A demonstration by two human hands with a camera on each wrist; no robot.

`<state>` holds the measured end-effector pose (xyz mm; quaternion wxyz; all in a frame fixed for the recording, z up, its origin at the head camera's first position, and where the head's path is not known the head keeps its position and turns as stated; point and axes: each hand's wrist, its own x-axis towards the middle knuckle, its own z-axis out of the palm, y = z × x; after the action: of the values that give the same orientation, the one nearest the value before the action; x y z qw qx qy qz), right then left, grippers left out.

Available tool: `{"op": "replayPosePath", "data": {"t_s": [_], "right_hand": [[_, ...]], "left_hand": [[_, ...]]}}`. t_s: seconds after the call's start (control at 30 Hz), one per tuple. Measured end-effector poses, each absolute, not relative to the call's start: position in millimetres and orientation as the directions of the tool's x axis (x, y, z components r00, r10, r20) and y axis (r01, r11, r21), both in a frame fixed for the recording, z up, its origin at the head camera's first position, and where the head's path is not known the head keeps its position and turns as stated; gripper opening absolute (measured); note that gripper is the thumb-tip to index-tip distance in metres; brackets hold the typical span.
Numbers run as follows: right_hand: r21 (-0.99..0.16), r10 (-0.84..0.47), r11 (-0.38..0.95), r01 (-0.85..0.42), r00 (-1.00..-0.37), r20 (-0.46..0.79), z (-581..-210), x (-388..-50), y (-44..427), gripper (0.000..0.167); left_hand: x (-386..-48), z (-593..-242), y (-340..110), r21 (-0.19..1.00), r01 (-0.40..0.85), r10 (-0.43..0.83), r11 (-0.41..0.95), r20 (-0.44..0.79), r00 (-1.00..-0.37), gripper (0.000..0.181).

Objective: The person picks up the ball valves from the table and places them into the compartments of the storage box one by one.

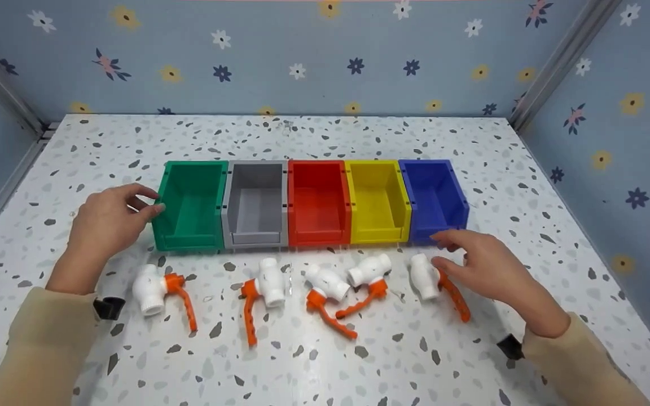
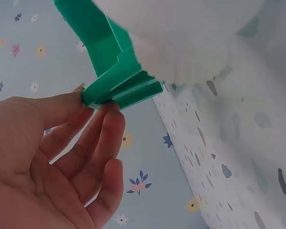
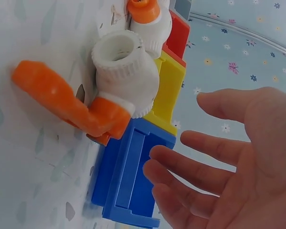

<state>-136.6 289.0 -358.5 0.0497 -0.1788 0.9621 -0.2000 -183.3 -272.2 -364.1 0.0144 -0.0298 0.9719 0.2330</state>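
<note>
My left hand [image 1: 108, 220] pinches the left wall of the green bin [image 1: 192, 242], thumb on one side and fingertips on the other in the left wrist view. That bin ends a joined row with a grey bin [image 1: 255, 239], a red bin [image 1: 319, 237], a yellow bin [image 1: 380, 234] and a blue bin [image 1: 438, 203]. My right hand [image 1: 486, 265] hovers by the blue bin's front corner, fingers loosely bent and holding nothing; in the right wrist view a gap shows between thumb and fingers. Just left of it lies a white ball valve [image 1: 425, 276] with an orange handle.
More white valves with orange handles lie before the bins: one at the left [image 1: 149, 290], another valve [image 1: 271, 282] below the grey bin, and a close pair, one valve [image 1: 328, 282] beside the other valve [image 1: 369, 269]. Flowered walls [image 1: 280, 34] enclose the speckled table [image 1: 313, 372].
</note>
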Motion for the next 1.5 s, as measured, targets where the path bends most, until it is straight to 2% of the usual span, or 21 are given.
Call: {"op": "replayPosePath", "data": {"t_s": [0.47, 0.83, 1.0, 1.23, 1.5], "right_hand": [[-0.403, -0.420, 0.848, -0.344, -0.900, -0.116, -362.1, -130.9, 292.5, 0.044], [-0.350, -0.503, 0.830, -0.434, -0.854, -0.134, -369.8, -127.8, 285.7, 0.062], [-0.331, -0.502, 0.840, -0.430, -0.847, -0.174, -370.2, -127.5, 278.9, 0.065], [-0.381, -0.489, 0.840, -0.387, -0.844, -0.220, -370.6, -128.2, 273.4, 0.066], [-0.406, -0.505, 0.822, -0.398, -0.840, -0.199, -370.8, -128.6, 271.9, 0.056]], "left_hand": [[-184.6, -366.6, -274.8, 0.505, -0.083, -0.061, 0.859, -0.060, -0.996, 0.043], [-184.9, -364.6, -273.0, 0.504, -0.072, -0.048, 0.861, -0.061, -0.997, 0.043], [-183.1, -364.3, -273.4, 0.505, -0.077, -0.050, 0.859, -0.066, -0.997, 0.043], [-182.6, -364.0, -274.1, 0.506, -0.084, -0.058, 0.858, -0.066, -0.996, 0.042], [-183.1, -364.2, -272.3, 0.511, -0.096, -0.063, 0.854, -0.081, -0.995, 0.043]]}}
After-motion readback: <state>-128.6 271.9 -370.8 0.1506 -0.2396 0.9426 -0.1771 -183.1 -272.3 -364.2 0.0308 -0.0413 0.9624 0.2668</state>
